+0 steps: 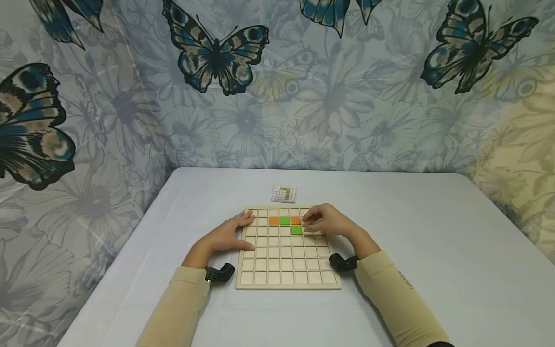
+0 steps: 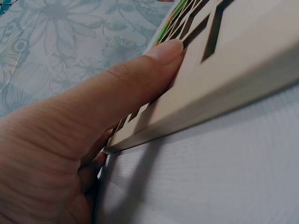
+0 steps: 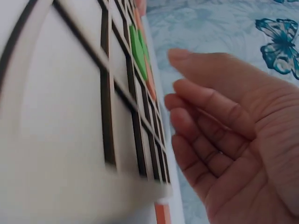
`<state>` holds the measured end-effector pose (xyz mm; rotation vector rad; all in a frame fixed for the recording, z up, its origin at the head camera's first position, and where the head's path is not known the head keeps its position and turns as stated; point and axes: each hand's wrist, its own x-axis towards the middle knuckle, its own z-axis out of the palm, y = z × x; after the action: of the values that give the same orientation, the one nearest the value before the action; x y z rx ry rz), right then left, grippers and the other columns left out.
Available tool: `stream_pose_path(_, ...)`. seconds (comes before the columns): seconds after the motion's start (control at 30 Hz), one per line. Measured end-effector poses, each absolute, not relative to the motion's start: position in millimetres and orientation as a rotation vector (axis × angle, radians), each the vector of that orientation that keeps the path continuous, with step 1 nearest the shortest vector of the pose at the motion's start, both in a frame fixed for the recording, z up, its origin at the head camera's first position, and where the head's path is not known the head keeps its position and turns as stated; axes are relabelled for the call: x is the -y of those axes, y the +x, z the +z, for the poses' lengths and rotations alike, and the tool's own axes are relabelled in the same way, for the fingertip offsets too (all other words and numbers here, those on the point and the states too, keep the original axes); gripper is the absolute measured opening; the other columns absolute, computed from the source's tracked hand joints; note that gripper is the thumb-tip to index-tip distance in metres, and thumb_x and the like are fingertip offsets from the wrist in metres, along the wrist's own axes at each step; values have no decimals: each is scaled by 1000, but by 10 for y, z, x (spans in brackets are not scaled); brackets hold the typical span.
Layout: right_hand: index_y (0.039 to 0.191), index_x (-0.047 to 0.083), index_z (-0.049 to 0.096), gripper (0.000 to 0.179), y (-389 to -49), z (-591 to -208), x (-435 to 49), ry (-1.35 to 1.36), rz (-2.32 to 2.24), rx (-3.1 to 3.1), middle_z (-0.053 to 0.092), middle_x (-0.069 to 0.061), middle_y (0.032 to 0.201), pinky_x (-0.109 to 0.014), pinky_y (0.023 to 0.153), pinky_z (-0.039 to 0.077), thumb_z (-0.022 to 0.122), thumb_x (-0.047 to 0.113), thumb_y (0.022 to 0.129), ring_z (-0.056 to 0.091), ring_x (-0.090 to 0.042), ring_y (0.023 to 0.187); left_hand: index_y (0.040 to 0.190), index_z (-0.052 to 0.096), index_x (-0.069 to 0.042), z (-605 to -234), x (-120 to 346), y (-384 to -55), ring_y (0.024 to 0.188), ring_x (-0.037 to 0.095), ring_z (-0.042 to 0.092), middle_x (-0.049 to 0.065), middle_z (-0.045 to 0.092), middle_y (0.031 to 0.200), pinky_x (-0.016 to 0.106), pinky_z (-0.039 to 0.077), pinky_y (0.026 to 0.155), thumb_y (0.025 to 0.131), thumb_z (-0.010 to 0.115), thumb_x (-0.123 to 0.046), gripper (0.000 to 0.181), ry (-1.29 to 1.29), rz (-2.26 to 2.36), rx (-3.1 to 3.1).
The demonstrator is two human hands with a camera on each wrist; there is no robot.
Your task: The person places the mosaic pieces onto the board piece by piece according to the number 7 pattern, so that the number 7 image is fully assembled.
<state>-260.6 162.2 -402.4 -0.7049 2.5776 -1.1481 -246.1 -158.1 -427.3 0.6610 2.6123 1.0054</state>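
Observation:
A wooden grid board (image 1: 288,288) lies on the table. In its upper rows sit an orange tile (image 1: 273,220), a green tile (image 1: 284,220) and another orange tile (image 1: 296,220) side by side, with a second green tile (image 1: 297,230) below the right one. My left hand (image 1: 225,236) rests on the board's left edge, thumb and fingers spread; the left wrist view shows the thumb (image 2: 140,70) lying on the rim. Over the board's upper right hovers my right hand (image 1: 327,221), fingers loosely bent beside the tiles. Nothing shows between those fingers in the right wrist view.
Behind the board lies a small pattern card (image 1: 284,193) with a printed grid. An orange piece (image 3: 162,213) shows past the board's edge in the right wrist view. A white cloth (image 1: 433,231) covers the table, and a butterfly-patterned wall covering (image 1: 338,111) stands behind it.

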Motion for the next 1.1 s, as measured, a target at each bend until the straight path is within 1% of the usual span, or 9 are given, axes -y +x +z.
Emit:
stream_pose_path(0.1,101,3,69,27,-2587,-3997,-1717,-691,-1148,-2600,66,-11,104,-33,82,51,75,18,78,60,-19,91,144,34,-9,-4265,1574,-2454,146,30,6,5,17,156,53,11,116,68,81,-38,94,656,1021,-2602)
stream_pose_path(0.2,102,3,69,30,-2570,-3987,-1825,-665,-1164,-2609,66,-12,105,-33,81,50,75,20,78,58,-19,90,145,34,-9,-4262,1574,-2447,146,30,6,5,17,156,54,11,116,68,81,-38,94,653,1031,-2595)
stream_pose_path(0.37,103,3,69,30,-2536,-3951,-1985,-599,-1171,-2641,66,-10,98,-31,76,48,75,18,78,58,-17,84,145,33,-9,-4275,1582,-2450,146,29,6,5,17,157,54,11,116,68,81,-39,95,659,1009,-2604)
stream_pose_path(0.5,104,3,69,31,-2509,-3935,-2119,-547,-1159,-2664,68,-10,98,-30,72,49,75,20,78,63,-21,91,145,34,-9,-4270,1586,-2444,146,30,6,6,17,156,55,11,116,68,81,-39,95,658,1000,-2613)
stream_pose_path(0.6,104,6,69,33,-2490,-3946,-2220,-501,-1133,-2684,68,-9,104,-33,78,51,75,25,78,63,-25,100,144,35,-9,-4264,1587,-2439,145,31,7,6,17,156,56,11,115,68,81,-39,95,662,999,-2616)
stream_pose_path(0.73,105,5,68,35,-2454,-3955,-2337,-487,-1127,-2708,67,-11,107,-40,89,50,75,27,78,62,-27,103,144,35,-9,-4266,1584,-2437,145,31,7,6,17,156,55,12,115,68,81,-39,94,668,1001,-2616)
stream_pose_path(0.8,105,3,68,34,-2436,-3953,-2386,-510,-1131,-2717,67,-13,107,-41,89,50,74,25,79,62,-28,101,144,35,-9,-4271,1584,-2439,145,31,7,7,17,156,55,12,116,68,81,-39,94,671,1001,-2618)
stream_pose_path(0.93,104,3,69,31,-2413,-3946,-2462,-522,-1122,-2741,67,-13,106,-37,85,50,74,22,80,62,-25,98,144,35,-9,-4279,1579,-2446,145,31,7,6,17,156,54,12,116,68,81,-39,94,673,1004,-2617)
stream_pose_path(1.1,104,2,69,32,-2401,-3950,-2542,-475,-1095,-2763,66,-14,105,-36,84,50,74,22,79,62,-25,97,144,35,-10,-4280,1575,-2445,145,31,6,6,17,156,55,12,116,68,81,-39,94,666,1005,-2613)
